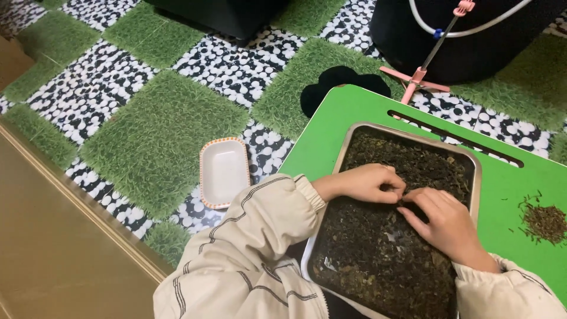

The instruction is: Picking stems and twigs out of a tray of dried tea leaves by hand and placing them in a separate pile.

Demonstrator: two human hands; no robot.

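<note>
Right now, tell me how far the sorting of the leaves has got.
Done: a small pile of picked bits lies on the green table. In hand: left hand and right hand pinch together in the metal tray. Left: the tray looks nearly full of dark dried leaves.

Both hands are crowding the middle of the metal tray (476, 177), blocking passage across its leaf litter. Tray's far end and near corner are staying open. Bare green tabletop (331, 127) is offering room left of the tray; on the right, a small pile of stems (543, 221) is sitting in the way. White dish (224, 171) is occupying the floor beside the table.
</note>
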